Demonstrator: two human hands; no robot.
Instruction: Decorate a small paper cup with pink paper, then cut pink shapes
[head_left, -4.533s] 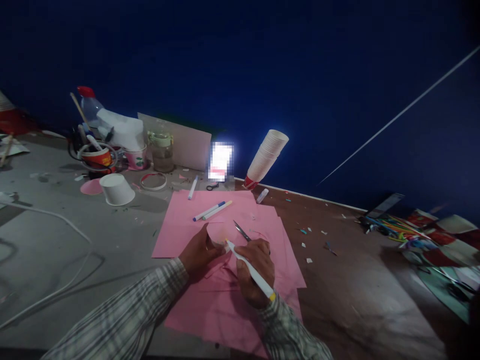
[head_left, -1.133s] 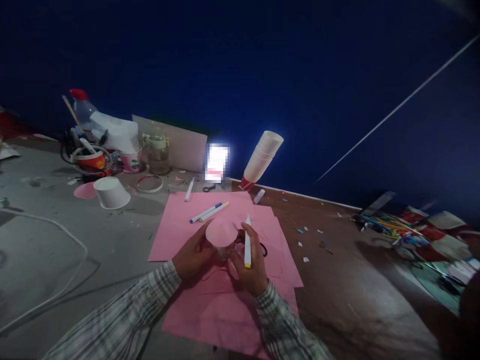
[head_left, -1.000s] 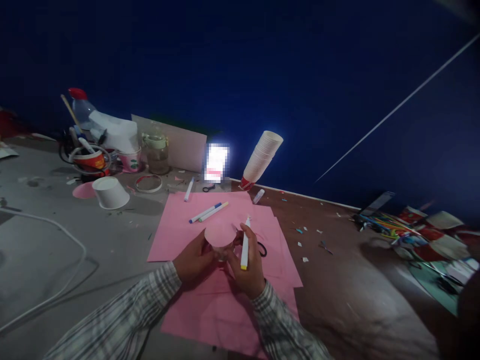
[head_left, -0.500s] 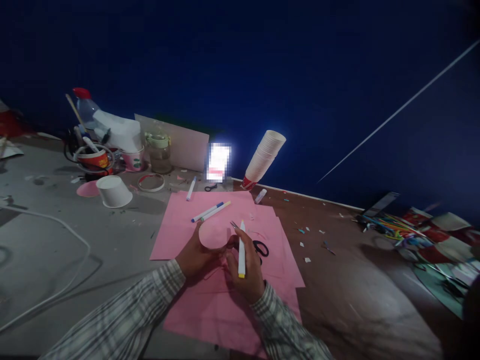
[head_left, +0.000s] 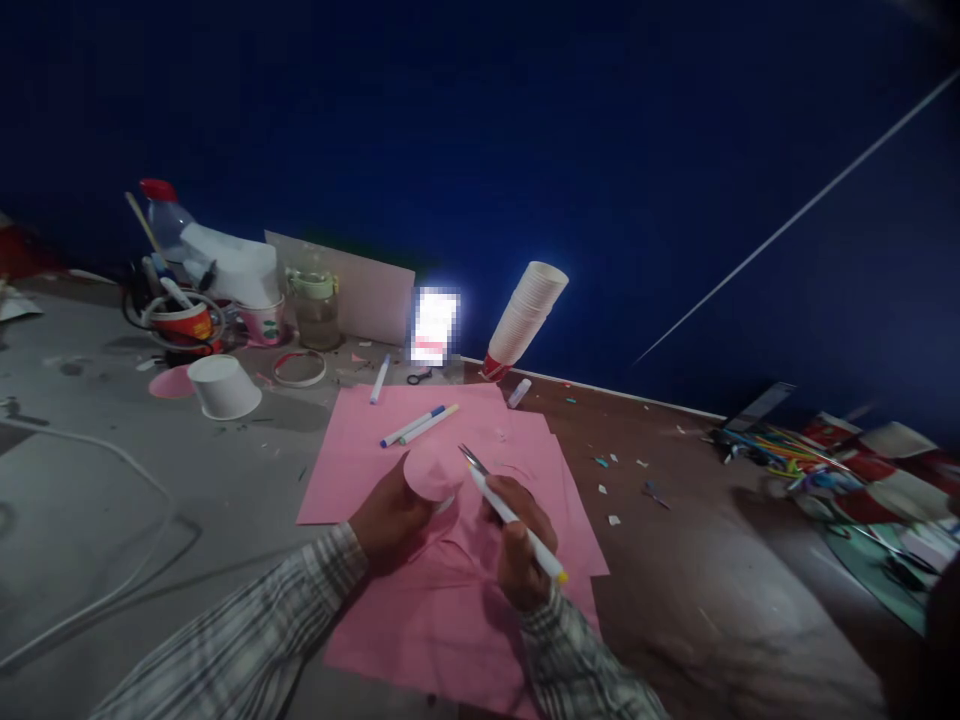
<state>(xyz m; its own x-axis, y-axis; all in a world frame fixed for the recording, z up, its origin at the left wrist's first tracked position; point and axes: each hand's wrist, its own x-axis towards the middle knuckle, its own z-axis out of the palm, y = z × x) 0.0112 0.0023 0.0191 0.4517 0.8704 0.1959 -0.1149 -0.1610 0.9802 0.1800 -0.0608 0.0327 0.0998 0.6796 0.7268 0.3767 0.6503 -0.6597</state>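
My left hand [head_left: 390,510] is closed on a round pink paper piece [head_left: 429,474], held over the pink sheets; a pale edge shows beneath it, too blurred to name. To its right, my right hand [head_left: 529,540] grips a white marker with a yellow end [head_left: 529,540], which slants with its tip toward the round piece. Metal scissor blades [head_left: 472,459] stick out beside the marker tip from the same hand; their handles are hidden. Pink paper sheets [head_left: 360,600] lie under both hands. A blue-ended marker [head_left: 412,426] and a green-ended marker [head_left: 429,424] rest on them.
A white paper tub [head_left: 225,388] stands upside down at left near a tape ring [head_left: 299,368]. Behind are a glass jar [head_left: 315,310], a lit screen [head_left: 435,325] and a leaning cup stack [head_left: 525,315]. Paper scraps [head_left: 614,520] and craft supplies [head_left: 840,470] lie at right.
My right hand has moved right, away from the round piece, and the marker has tipped from near upright to slanting. The black scissor handles have gone out of sight. My left hand has barely shifted.
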